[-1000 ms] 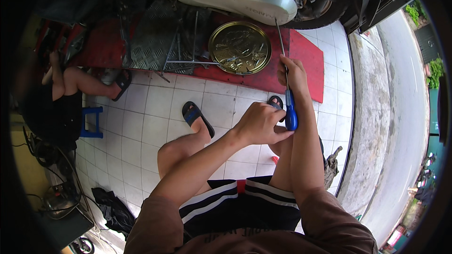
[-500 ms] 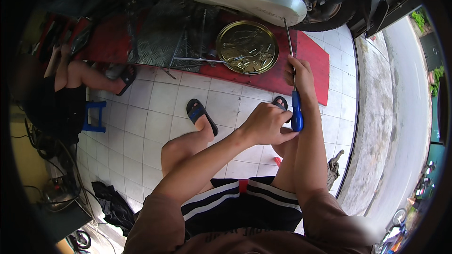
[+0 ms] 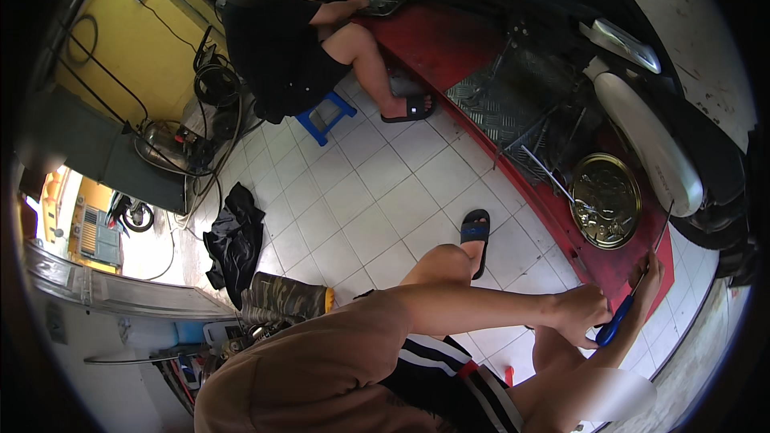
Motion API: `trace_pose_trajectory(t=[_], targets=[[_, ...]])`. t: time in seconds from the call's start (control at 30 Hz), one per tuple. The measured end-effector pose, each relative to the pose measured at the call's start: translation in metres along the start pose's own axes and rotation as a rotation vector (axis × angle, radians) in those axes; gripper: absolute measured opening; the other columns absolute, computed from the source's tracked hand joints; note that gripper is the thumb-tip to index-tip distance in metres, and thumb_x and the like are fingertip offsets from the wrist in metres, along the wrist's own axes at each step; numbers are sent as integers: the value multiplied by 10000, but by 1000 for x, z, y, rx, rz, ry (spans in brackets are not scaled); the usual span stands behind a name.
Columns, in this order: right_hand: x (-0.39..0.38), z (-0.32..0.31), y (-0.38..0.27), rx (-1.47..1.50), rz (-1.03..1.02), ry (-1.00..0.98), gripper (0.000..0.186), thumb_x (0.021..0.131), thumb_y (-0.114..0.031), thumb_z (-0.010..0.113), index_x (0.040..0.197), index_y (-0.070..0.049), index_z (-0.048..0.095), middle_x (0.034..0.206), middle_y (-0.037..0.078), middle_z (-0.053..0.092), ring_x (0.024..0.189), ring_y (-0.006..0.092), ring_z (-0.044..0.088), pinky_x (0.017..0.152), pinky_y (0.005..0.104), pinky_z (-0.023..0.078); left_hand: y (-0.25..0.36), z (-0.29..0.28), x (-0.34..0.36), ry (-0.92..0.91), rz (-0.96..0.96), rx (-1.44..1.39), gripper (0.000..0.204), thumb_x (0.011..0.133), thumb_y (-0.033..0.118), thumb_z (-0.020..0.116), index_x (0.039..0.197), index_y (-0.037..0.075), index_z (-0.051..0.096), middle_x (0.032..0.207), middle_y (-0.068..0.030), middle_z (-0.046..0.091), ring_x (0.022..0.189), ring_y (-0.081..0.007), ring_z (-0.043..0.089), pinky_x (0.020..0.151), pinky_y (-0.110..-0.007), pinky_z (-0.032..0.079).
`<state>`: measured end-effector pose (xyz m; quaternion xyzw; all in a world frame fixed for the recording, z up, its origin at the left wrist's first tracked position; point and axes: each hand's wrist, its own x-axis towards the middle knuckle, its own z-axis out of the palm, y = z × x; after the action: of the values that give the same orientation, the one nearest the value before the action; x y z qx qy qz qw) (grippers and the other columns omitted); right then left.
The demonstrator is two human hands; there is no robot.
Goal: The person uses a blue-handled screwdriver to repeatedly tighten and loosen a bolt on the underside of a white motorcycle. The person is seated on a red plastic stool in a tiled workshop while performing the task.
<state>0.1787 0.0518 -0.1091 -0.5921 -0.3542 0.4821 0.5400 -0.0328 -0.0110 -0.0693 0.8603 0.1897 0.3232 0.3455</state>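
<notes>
A long screwdriver with a blue handle (image 3: 616,321) slants up and away at the lower right, its shaft ending at the silver side cover (image 3: 659,152) of a motorbike. My right hand (image 3: 650,274) is closed round the shaft, partway along it. Against the handle's lower end, my left hand (image 3: 581,313) has its fingers curled and its thumb touching the handle; part of its grip is hidden. Just left of the shaft lies a round gold tray (image 3: 635,234) with small metal parts in it. A metal rod (image 3: 547,170) leans at the tray's rim.
The red platform (image 3: 449,40) carries a metal tread plate (image 3: 489,100). At the upper left, another person (image 3: 273,40) sits on a blue stool (image 3: 325,118), holding a dark tray-like piece (image 3: 385,4). Black cloth (image 3: 234,236) and a camouflage-patterned boot (image 3: 285,301) lie on the tiles.
My view has swung left, so the motorbike, tray and both hands now appear farther right. The hands keep the same hold on the screwdriver. More of the other person shows.
</notes>
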Motion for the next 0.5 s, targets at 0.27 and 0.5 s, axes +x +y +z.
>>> trace_pose_trajectory(t=[0.27,0.5], targets=[[18,-13,17,116,64,-9,387,986,-331,487,649,-168,389,506,-64,302,358,51,245,332,250,144,-7,10,-5,86,-3,70,368,548,388,718,570,36,611,518,-136,569,532,-326,601,551,-414,485],[11,-2,8,79,98,92,431,980,-361,491,608,-181,366,486,-64,279,358,55,228,340,253,137,-12,3,-4,11,-40,53,388,517,403,707,570,27,628,510,-132,573,536,-329,611,543,-410,498]])
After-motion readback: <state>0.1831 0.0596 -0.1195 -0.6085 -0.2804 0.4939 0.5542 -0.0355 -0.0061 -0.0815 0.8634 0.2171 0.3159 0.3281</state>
